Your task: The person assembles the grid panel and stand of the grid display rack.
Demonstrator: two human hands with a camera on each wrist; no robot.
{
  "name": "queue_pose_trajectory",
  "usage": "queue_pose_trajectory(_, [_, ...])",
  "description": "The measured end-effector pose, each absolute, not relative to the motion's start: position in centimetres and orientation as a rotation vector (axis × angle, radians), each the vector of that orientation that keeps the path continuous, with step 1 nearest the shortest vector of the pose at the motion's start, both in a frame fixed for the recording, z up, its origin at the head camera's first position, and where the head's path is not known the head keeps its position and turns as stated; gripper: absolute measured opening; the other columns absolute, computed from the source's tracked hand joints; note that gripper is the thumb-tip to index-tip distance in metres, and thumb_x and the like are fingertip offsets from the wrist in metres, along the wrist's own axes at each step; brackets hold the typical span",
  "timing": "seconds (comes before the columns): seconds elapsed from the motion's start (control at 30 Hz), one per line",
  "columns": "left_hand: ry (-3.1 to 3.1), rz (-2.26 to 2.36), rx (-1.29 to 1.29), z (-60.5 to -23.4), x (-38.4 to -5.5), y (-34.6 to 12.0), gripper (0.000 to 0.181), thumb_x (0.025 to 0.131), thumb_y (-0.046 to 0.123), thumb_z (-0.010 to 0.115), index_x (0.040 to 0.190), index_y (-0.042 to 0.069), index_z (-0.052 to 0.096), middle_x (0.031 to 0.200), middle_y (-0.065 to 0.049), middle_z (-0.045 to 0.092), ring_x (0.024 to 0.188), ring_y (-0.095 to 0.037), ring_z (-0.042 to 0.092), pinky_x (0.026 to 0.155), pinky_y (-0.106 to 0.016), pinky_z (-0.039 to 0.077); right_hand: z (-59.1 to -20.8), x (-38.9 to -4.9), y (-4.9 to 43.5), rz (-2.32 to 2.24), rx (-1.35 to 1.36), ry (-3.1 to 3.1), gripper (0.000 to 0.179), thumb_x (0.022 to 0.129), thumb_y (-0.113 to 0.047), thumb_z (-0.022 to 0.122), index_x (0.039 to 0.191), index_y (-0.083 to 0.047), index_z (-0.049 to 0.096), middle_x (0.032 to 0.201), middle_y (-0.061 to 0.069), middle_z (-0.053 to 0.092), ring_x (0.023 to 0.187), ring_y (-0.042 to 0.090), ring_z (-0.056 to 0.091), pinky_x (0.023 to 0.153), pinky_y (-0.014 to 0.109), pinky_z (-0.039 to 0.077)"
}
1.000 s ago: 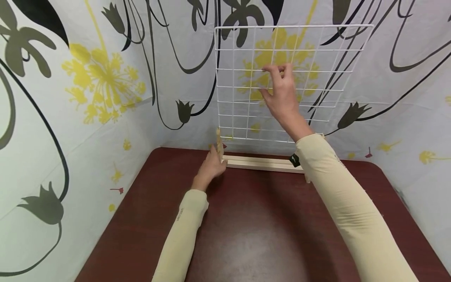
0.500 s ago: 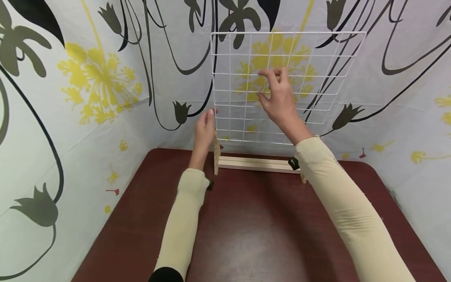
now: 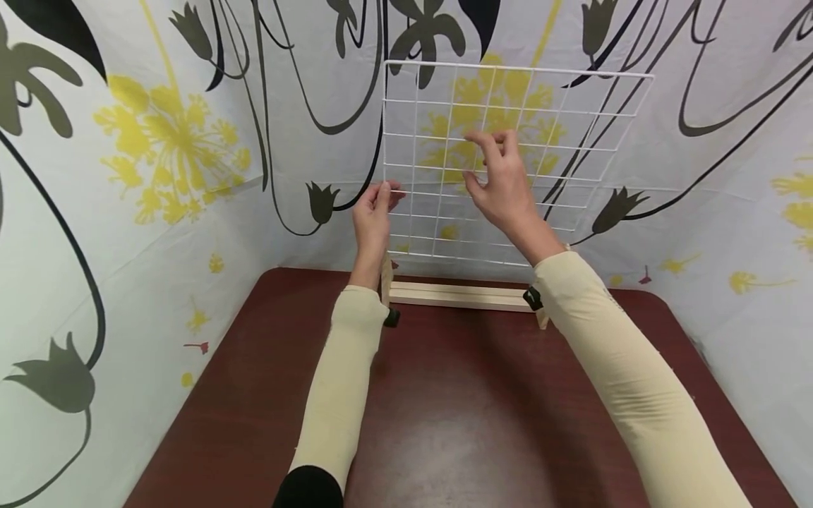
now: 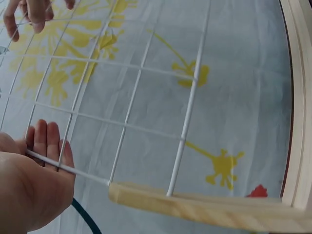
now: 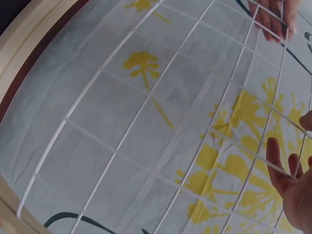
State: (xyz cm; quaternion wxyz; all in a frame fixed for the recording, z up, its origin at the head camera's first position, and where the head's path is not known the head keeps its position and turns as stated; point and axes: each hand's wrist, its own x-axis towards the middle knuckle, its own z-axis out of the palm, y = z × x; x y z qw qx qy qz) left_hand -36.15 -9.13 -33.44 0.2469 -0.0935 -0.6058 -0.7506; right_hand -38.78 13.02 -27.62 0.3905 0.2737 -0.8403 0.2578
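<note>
A white wire grid panel (image 3: 559, 145) stands leaning above a pale wooden base (image 3: 460, 295) at the back of the table. My left hand (image 3: 373, 222) holds the grid's left edge a little above the base; in the left wrist view that edge wire passes between thumb and fingers. Toward the grid's middle, my right hand (image 3: 504, 183) grips the wires with bent fingers and thumb, some fingers reaching behind them in the right wrist view. The grid's lower corner meets a wooden end piece (image 4: 190, 204). My right forearm hides part of the base's right end.
The dark red-brown table (image 3: 444, 395) stretches from the base toward me. A patterned cloth wall (image 3: 286, 127) with flowers rises close behind the grid and along the left side. Black straps with small dark blocks sit at both wrists.
My left hand has risen from the wooden end piece to the grid's left edge and taken hold of it. The right hand stays on the grid, while the head view has shifted slightly.
</note>
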Motion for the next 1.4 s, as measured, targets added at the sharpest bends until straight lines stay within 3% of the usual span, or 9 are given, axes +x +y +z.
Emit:
queue_pose_trajectory(0.17, [-1.57, -2.064, -0.274, -33.6, -36.5, -8.8, 0.028, 0.1, 0.011, 0.049, 0.106, -0.014, 0.061, 0.109, -0.031, 0.065, 0.109, -0.037, 0.062, 0.1, -0.037, 0.049, -27.9, -38.7, 13.5, 0.642, 0.704, -2.17, 0.056, 0.088, -0.016, 0.064, 0.139, -0.028, 0.043, 0.125, 0.017, 0.038, 0.083, 0.024, 0.05, 0.07, 0.036, 0.045])
queue_pose_trajectory(0.33, [-1.518, -2.09, -0.251, -33.7, -36.7, -8.5, 0.028, 0.099, 0.01, 0.05, 0.105, -0.015, 0.061, 0.106, -0.028, 0.066, 0.109, -0.033, 0.062, 0.102, -0.035, 0.048, -27.9, -38.2, 14.2, 0.549, 0.722, -2.178, 0.062, 0.09, -0.024, 0.063, 0.145, -0.035, 0.036, 0.137, 0.012, 0.035, 0.097, 0.031, 0.056, 0.07, 0.043, 0.048])
queue_pose_trajectory(0.53, [-1.487, -2.078, -0.232, -33.9, -36.9, -8.3, 0.027, 0.099, 0.009, 0.05, 0.104, -0.014, 0.062, 0.105, -0.029, 0.066, 0.109, -0.03, 0.063, 0.103, -0.037, 0.047, -28.6, -37.4, 15.9, 0.349, 0.508, -1.91, 0.051, 0.092, -0.037, 0.054, 0.139, -0.029, 0.038, 0.134, 0.009, 0.044, 0.105, 0.03, 0.057, 0.052, 0.041, 0.044])
queue_pose_trajectory(0.63, [-1.487, -2.075, -0.223, -34.0, -36.9, -8.3, 0.026, 0.099, 0.009, 0.05, 0.103, -0.014, 0.062, 0.104, -0.027, 0.066, 0.108, -0.028, 0.064, 0.102, -0.035, 0.048, -28.9, -37.4, 17.7, 0.466, 0.292, -1.717, 0.04, 0.091, -0.036, 0.051, 0.128, -0.021, 0.046, 0.123, 0.009, 0.048, 0.112, 0.024, 0.049, 0.078, 0.038, 0.045])
queue_pose_trajectory(0.7, [-1.493, -2.072, -0.223, -34.0, -36.9, -8.2, 0.026, 0.099, 0.009, 0.05, 0.103, -0.013, 0.062, 0.104, -0.027, 0.067, 0.108, -0.028, 0.064, 0.101, -0.035, 0.048, -28.9, -37.6, 19.1, 0.61, 0.117, -1.62, 0.036, 0.09, -0.036, 0.052, 0.122, -0.02, 0.048, 0.121, 0.004, 0.048, 0.116, 0.017, 0.042, 0.097, 0.033, 0.037])
queue_pose_trajectory(0.77, [-1.501, -2.068, -0.222, -34.0, -36.9, -8.2, 0.027, 0.099, 0.01, 0.05, 0.103, -0.013, 0.063, 0.104, -0.026, 0.067, 0.108, -0.028, 0.064, 0.101, -0.035, 0.048, -28.8, -37.8, 20.7, 0.766, -0.037, -1.586, 0.036, 0.092, -0.036, 0.052, 0.124, -0.021, 0.045, 0.125, -0.002, 0.045, 0.118, 0.01, 0.038, 0.107, 0.026, 0.026])
queue_pose_trajectory(0.87, [-1.507, -2.06, -0.229, -34.0, -36.8, -8.3, 0.028, 0.099, 0.012, 0.051, 0.104, -0.013, 0.062, 0.105, -0.027, 0.067, 0.107, -0.03, 0.063, 0.101, -0.037, 0.048, -28.6, -37.8, 22.3, 1.125, -0.103, -1.617, 0.034, 0.098, -0.034, 0.048, 0.129, -0.022, 0.042, 0.127, -0.006, 0.046, 0.115, 0.004, 0.041, 0.101, 0.017, 0.031])
queue_pose_trajectory(1.03, [-1.513, -2.059, -0.231, -34.3, -36.8, -8.6, 0.028, 0.099, 0.011, 0.05, 0.104, -0.014, 0.062, 0.106, -0.029, 0.066, 0.107, -0.034, 0.063, 0.102, -0.041, 0.048, -28.7, -37.1, 23.3, 1.635, 0.037, -1.718, 0.028, 0.103, -0.027, 0.039, 0.121, -0.01, 0.054, 0.113, 0.007, 0.065, 0.107, 0.022, 0.062, 0.089, 0.025, 0.049])
queue_pose_trajectory(1.4, [-1.601, -2.118, -0.283, -35.7, -36.9, -9.8, 0.029, 0.1, 0.011, 0.049, 0.107, -0.013, 0.061, 0.109, -0.03, 0.066, 0.106, -0.043, 0.063, 0.097, -0.045, 0.05, -29.6, -36.6, 24.0, 1.683, 0.14, -1.765, 0.028, 0.103, -0.027, 0.039, 0.106, -0.007, 0.058, 0.094, 0.014, 0.069, 0.088, 0.028, 0.071, 0.066, 0.026, 0.058])
